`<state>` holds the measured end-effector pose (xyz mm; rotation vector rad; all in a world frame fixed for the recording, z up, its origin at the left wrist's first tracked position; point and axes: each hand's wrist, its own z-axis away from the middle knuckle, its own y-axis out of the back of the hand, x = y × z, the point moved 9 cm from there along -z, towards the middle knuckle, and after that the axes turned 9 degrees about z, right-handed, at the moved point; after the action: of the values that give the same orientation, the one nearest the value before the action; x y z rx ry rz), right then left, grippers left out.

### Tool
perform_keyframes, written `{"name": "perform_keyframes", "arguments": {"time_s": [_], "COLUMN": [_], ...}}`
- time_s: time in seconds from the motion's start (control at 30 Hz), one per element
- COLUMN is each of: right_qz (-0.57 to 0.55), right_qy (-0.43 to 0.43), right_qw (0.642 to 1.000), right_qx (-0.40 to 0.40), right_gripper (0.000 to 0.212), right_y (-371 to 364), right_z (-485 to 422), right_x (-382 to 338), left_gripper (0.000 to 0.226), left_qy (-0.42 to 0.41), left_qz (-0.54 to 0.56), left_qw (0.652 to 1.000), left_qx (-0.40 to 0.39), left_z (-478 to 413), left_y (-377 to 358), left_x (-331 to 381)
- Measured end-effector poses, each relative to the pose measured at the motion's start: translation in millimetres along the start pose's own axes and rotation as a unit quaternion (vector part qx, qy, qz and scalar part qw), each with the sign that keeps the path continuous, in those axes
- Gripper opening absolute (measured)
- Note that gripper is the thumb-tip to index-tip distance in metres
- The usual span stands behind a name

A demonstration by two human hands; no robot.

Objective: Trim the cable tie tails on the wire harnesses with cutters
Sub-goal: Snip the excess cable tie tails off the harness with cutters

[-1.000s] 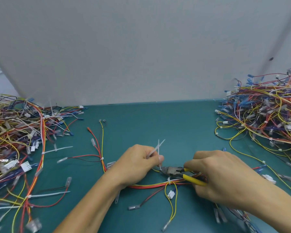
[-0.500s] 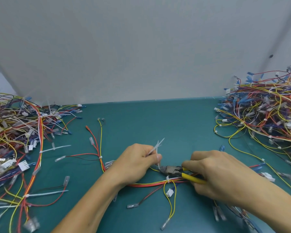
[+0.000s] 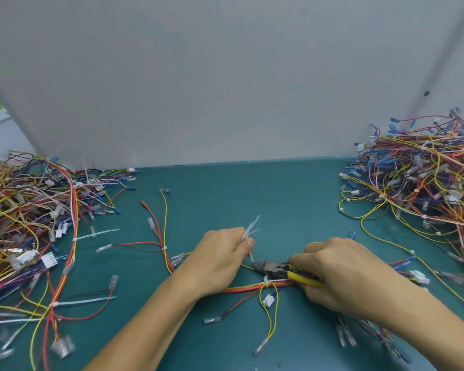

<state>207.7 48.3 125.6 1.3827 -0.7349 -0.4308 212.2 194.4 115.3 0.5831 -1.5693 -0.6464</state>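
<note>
- The left hand (image 3: pixel 220 261) pinches a thin white cable tie tail (image 3: pixel 250 255). It also grips a little bunch of cut tails (image 3: pixel 252 226) that poke up past its fingers.
- The right hand (image 3: pixel 340 274) is wrapped round the yellow handles of the cutters (image 3: pixel 272 268). Their nose meets the low end of the tail, just beside the left thumb. I cannot tell if the blades are closed.
- The nose is very near the left fingers, so a small slip could nip skin.
- The wire harness (image 3: pixel 252 287) lies on the counter (image 3: pixel 252 188), just under both hands. If the nose dips, it could bite a red or yellow wire, not the tie.
- A cut too high would leave a pointy stub. A cut too low could snap the tie's lock, and the wires would come loose.
- The left hand holds two things at once, so the bunch could slip out and get lost among the wires.
</note>
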Motion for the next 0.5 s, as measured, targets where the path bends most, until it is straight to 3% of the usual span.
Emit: {"name": "perform_keyframes", "arguments": {"time_s": [0.2,0.33,0.5], "right_qz": [-0.056,-0.137,-0.107], "right_qy": [-0.011,-0.037,-0.049], "right_qw": [0.998,0.990,0.993], "right_qx": [-0.002,0.004,0.020], "right_gripper": [0.015,0.026,0.024], "right_y": [3.0,7.8,12.9], "right_z": [-3.2,5.4,12.4], "right_x": [0.5,7.7,-0.1], "left_gripper": [0.027,0.024,0.010], "left_qy": [-0.079,-0.095,-0.024], "left_qz": [-0.072,-0.153,-0.276], "left_qw": [0.994,0.981,0.942], "left_qx": [0.012,-0.076,-0.190], "left_z": [24.3,67.9,117.9], "left_y": [27.8,19.2,-28.8], "left_x": [47.5,61.4,41.9]}}
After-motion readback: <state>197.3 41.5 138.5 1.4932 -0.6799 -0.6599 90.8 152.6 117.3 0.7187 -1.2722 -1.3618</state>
